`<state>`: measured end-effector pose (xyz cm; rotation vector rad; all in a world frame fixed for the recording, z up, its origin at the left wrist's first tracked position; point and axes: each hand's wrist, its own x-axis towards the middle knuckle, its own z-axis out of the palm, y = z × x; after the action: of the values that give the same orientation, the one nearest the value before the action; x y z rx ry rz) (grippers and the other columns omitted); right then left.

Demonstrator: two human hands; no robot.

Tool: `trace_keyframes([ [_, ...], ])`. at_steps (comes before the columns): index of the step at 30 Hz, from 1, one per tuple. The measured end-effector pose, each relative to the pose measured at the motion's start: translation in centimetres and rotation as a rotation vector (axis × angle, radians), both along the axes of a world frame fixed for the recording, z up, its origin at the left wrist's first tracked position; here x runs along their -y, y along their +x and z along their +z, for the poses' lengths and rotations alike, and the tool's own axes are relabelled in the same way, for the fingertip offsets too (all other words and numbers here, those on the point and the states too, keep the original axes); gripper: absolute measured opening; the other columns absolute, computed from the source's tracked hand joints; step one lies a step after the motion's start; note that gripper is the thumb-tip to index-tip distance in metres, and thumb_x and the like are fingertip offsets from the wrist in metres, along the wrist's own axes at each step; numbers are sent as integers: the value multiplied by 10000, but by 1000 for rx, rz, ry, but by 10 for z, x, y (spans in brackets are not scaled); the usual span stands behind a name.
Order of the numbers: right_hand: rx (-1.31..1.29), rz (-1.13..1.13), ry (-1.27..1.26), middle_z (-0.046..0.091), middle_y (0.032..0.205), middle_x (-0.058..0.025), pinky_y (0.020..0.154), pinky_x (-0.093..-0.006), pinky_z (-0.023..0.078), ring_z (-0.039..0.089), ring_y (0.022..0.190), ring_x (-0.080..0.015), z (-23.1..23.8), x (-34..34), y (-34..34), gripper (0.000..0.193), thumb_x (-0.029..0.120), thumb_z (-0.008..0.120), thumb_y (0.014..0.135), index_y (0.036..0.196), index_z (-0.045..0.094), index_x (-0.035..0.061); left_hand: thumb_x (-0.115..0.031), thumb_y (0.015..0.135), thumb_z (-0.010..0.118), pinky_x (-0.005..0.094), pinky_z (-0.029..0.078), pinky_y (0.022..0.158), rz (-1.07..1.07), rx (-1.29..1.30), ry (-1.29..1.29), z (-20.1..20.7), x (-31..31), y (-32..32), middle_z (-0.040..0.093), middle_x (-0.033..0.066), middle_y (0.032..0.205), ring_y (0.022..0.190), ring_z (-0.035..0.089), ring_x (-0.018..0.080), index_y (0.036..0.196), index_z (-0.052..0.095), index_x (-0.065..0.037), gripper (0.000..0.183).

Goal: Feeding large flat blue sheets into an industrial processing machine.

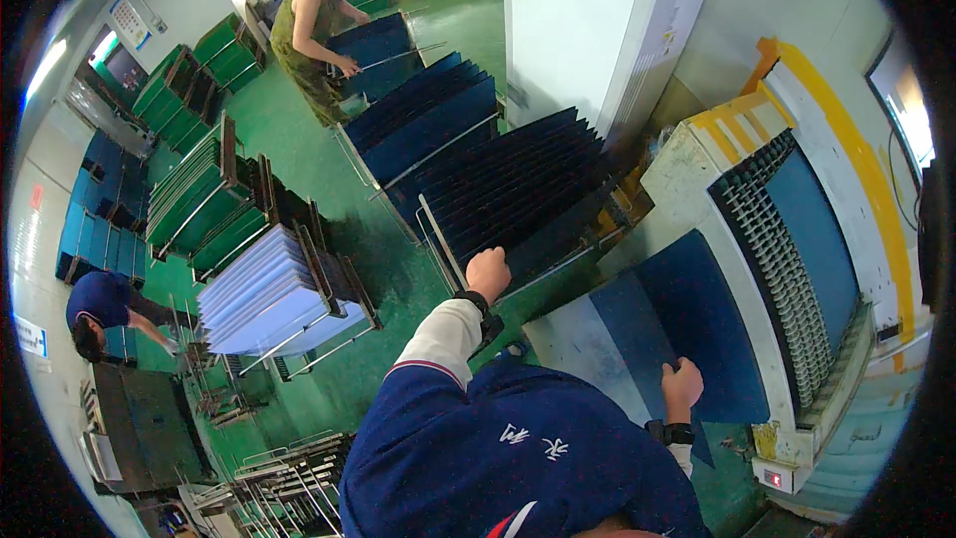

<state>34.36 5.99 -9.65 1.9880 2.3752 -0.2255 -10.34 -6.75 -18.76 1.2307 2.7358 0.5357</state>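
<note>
My left hand [488, 274] is closed in a fist at the near side of a rack of dark panels [508, 184]. What its fingers hold, if anything, is hidden. The panels stand upright in slots, close together, behind a metal rail [438, 239]. Further right, my right hand [682, 384] is closed at the near edge of a dark blue panel [702, 309], with the thumb on top. This panel lies slanted over a paler board [588, 334], beside a machine opening lined with rows of rollers [782, 269].
A second rack of blue panels [423, 120] stands beyond, where a person in a green top [304, 30] works. At left are a rack of white panels [269, 294], green racks [204, 189] and a bending person [105, 304]. A white pillar [568, 30] rises behind.
</note>
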Motion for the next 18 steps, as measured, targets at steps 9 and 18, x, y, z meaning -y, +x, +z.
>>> trace_keyframes([
  [9,-32,5,66,691,980,-147,799,-427,508,655,924,-334,-7,-6,6,363,284,757,737,1005,688,48,-130,768,596,458,532,695,-19,8,-4,2,1,1,657,176,836,789,652,354,832,634,-40,117],
  [18,-27,-9,14,690,1007,-157,820,-426,509,655,947,-334,4,-6,0,392,293,752,737,1034,688,45,-131,768,605,455,537,693,-4,-5,-8,1,1,2,659,172,829,788,657,349,830,633,-45,110],
])
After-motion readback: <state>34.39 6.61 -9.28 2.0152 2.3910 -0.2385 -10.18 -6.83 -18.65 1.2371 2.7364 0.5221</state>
